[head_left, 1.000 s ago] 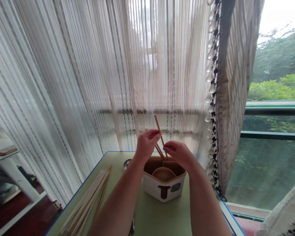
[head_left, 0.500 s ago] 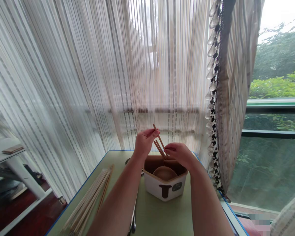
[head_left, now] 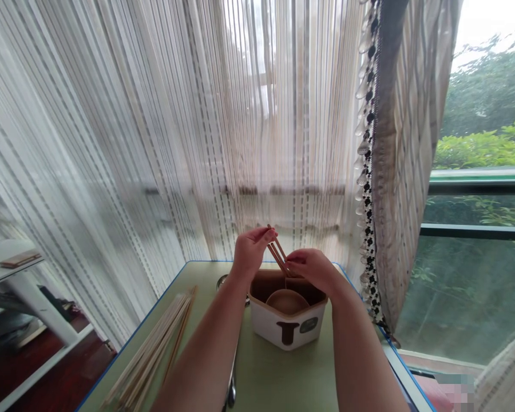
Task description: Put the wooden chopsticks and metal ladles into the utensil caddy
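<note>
Left hand (head_left: 249, 253), narrow grip, pinches top of brown chopstick (head_left: 279, 245); right hand (head_left: 312, 271) pinches it lower. It slants over far side of white caddy (head_left: 264, 326) on green bench (head_left: 300, 380), beside two more sticks (head_left: 277, 257).

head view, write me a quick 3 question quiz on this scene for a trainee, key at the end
1. True or false: the left hand holds a brown stick above where the right hand touches it.
2. Where do the pale sticks lie, seen in this view?
A) right of the white container
B) left of it
C) inside it
3. Fill in: the green table has a ____ edge.
Key: 1 true; 2 B; 3 blue.
</note>
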Tool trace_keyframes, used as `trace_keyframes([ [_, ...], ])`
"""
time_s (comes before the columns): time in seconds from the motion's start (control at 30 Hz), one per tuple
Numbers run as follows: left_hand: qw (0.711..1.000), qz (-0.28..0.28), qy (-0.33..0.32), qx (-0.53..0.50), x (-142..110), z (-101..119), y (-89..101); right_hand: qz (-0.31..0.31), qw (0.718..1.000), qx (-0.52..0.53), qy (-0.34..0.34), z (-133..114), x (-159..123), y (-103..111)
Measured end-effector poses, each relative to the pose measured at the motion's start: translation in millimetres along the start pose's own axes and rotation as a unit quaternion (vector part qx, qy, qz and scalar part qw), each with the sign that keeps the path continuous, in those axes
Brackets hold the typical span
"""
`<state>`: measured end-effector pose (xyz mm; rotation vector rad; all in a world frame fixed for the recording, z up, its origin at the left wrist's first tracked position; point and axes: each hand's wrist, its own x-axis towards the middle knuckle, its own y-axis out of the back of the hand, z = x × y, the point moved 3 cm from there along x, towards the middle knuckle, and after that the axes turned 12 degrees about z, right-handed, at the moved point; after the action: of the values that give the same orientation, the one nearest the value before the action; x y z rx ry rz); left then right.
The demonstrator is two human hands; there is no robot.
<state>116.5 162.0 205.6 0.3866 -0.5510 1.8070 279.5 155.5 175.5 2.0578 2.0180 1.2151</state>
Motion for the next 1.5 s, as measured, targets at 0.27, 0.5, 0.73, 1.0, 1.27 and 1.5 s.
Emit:
trace_keyframes([
  [0.27, 1.0, 0.011, 0.009, 0.028, -4, -2, 3.6, -0.009, 1.0, -0.002, -0.012, 7, 1, -1],
  [0.5, 0.999, -0.01, 0.008, 0.044, -9, -5, 3.3, -0.033, 0.999, -0.01, -0.018, 12, -1, -3],
  [0.73, 0.999, -0.012, 0.023, 0.029, -15, -12, 2.8, -0.048, 0.998, -0.008, -0.03, 12, 0, -6],
  [1.0, 0.995, 0.101, 0.004, 0.005, -24, -1, 52.7, 0.074, 0.991, -0.111, 0.009, -18, -3, 20],
  [1.27, 0.955, 0.219, 0.002, 0.2, -40, -8, 194.6, -0.016, 0.989, 0.102, 0.105, -128, -45, -49],
  [1.5, 0.919, 0.231, 0.095, 0.304, -96, -36, 274.4, -0.178, 0.979, 0.048, 0.087, -114, -102, -211],
])
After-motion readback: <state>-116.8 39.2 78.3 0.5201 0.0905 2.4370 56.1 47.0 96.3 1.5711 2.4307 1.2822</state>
